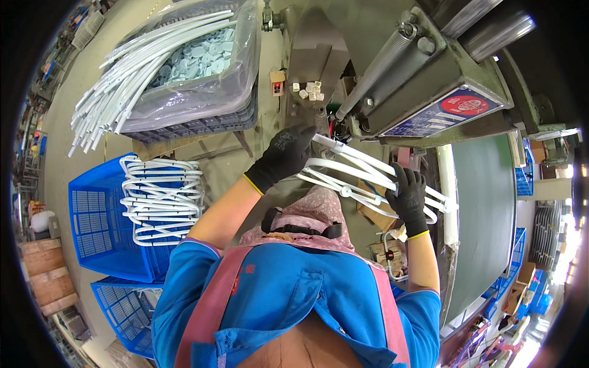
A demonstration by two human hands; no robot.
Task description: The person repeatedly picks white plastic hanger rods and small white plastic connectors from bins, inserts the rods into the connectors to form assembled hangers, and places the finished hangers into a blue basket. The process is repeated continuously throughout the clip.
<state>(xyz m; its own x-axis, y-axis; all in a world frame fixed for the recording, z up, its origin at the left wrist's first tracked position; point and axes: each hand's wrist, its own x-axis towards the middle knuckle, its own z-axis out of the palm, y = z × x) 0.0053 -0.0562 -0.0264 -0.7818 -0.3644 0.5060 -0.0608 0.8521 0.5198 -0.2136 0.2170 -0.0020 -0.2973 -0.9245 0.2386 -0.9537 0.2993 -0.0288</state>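
Observation:
A white bent-tube frame [353, 165] with crossing bars and small round joints hangs slantwise in front of me, held at both ends. My left hand [285, 156], in a black glove, grips its upper left end close to the base of a machine. My right hand [408, 195], gloved alike, is closed round the tubes at its right side. The fingertips of both hands are partly hidden. Beyond the right hand, the frame's rounded ends reach the pale edge of a green conveyor belt [481, 208].
A heavy press-like machine [442, 86] stands at the upper right. A plastic-lined crate [184, 113] at the upper left bears long white tubes [132, 73] and grey discs [205, 55]. A blue crate [92, 227] at the left holds stacked white frames [162, 196]. Small pale blocks [311, 92] lie ahead.

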